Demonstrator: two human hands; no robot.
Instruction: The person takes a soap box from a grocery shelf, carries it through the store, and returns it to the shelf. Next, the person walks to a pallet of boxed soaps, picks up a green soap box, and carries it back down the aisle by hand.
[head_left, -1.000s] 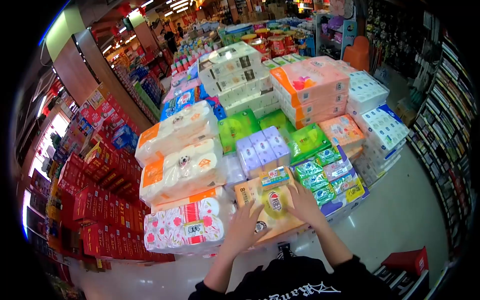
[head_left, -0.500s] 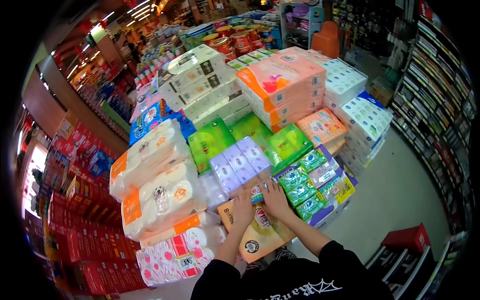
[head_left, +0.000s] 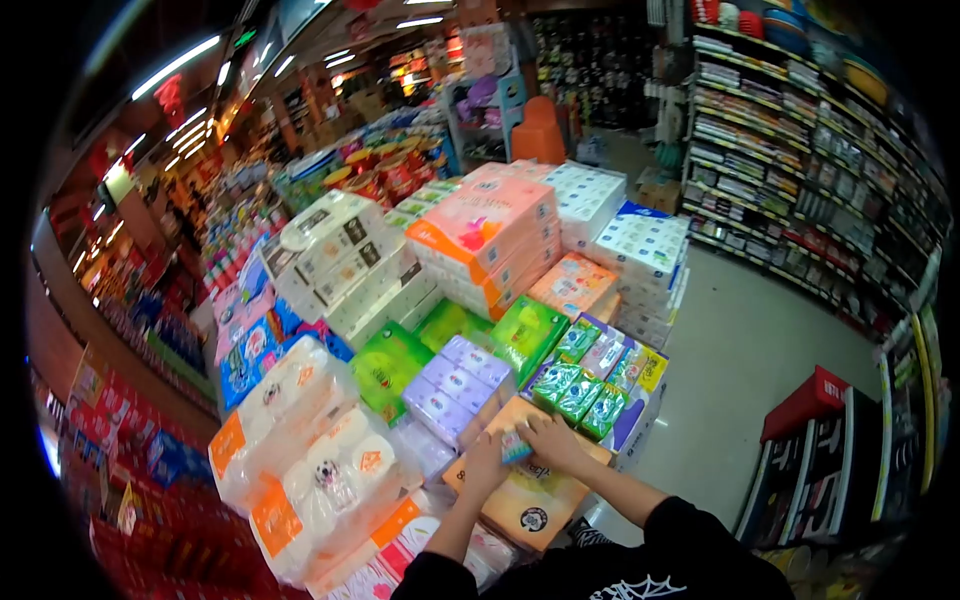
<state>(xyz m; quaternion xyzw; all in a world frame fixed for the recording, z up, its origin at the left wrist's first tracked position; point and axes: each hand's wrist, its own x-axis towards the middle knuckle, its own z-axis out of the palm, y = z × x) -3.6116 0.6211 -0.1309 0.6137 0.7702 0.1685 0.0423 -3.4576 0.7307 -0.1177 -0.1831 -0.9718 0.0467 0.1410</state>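
A small blue-green pack (head_left: 515, 446), apparently pocket tissues, sits between my two hands. My left hand (head_left: 486, 460) closes on its left side, fingers bent. My right hand (head_left: 548, 442) grips it from the right, its fingers curled over the top. Both hands are over a tan-orange tissue pack (head_left: 535, 495), which lies at the near edge of the stack. Just beyond is a purple pack of tissues (head_left: 458, 385). To the right of my right hand lies a purple-edged bundle holding small green tissue packs (head_left: 572, 392). The small pack's print is too blurred to read.
Wrapped toilet rolls (head_left: 330, 470) are stacked at the left, beside red boxes (head_left: 150, 540). Behind the purple pack stand green packs (head_left: 385, 370) and a tall pink-orange pile (head_left: 485, 225). Shelving (head_left: 790, 130) lines the right, with a low black rack (head_left: 810, 460) nearer me.
My view has tilted up and turned right, so the stack sits lower and further left. My hands still hold the small pack, which now shows closer to me, over the tan-orange pack.
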